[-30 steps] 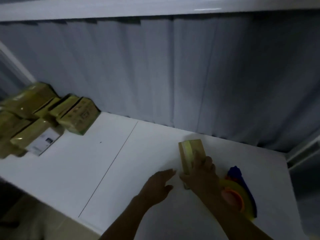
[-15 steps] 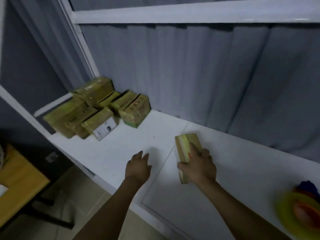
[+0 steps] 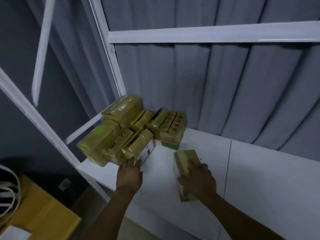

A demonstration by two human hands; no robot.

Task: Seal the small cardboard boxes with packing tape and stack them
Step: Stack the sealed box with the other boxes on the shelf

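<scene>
My left hand (image 3: 129, 175) and right hand (image 3: 199, 181) are bare. My left forearm (image 3: 110, 210) and right forearm (image 3: 242, 217) are bare too, uncovered right down to the bottom edge of the view. The dim light hides any finer detail on them.

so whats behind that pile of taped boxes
A grey curtain and a white frame post stand behind the pile of boxes. The tabletop at their foot is hidden by the pile.
</scene>
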